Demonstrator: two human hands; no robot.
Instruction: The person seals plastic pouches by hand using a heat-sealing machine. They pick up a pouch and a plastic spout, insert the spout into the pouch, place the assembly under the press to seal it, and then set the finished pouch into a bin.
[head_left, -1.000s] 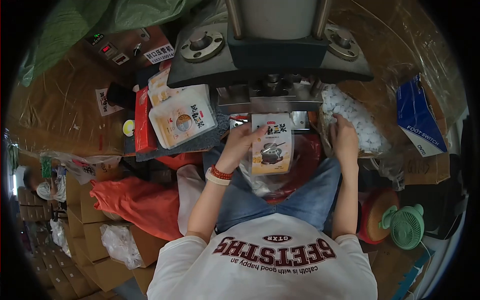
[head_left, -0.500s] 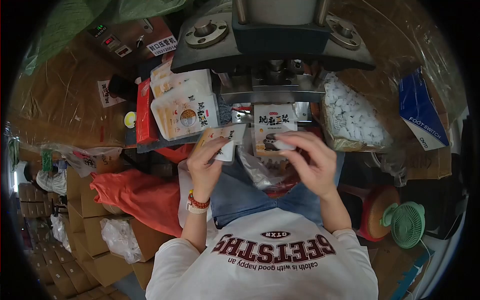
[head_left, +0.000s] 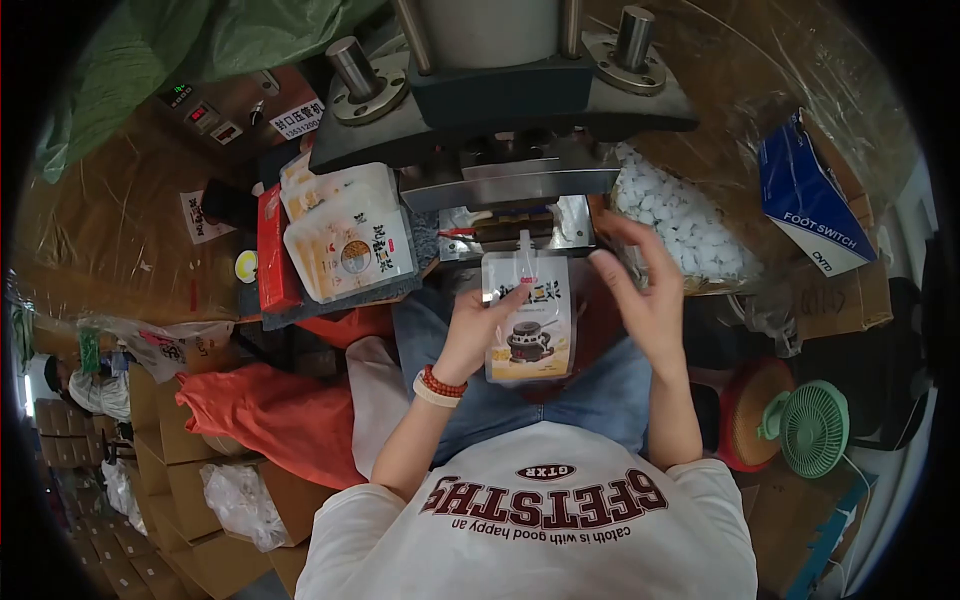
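My left hand (head_left: 472,335) is closed on the left edge of a spout pouch (head_left: 532,345), its thumb across the printed front. The pouch stands upright in front of the press, showing a drawing of a dark pot. A translucent spout (head_left: 524,240) sticks up from its top edge. My right hand (head_left: 648,290) is to the right of the pouch, apart from it, with thumb and fingers spread and nothing visible in them. Its fingertips are near the press's metal bed (head_left: 575,225) and the box of small white spouts (head_left: 675,220).
The press head (head_left: 500,90) overhangs the bed. A stack of printed pouches (head_left: 350,240) lies at the left beside a red box (head_left: 280,250). To the right are a blue carton (head_left: 815,205) and a green fan (head_left: 814,428). A control box (head_left: 225,110) stands at the back left.
My left hand has moved right and now holds a spouted pouch upright instead of a folded one. My right hand has opened from a pinch on a small white piece. The view has shifted.
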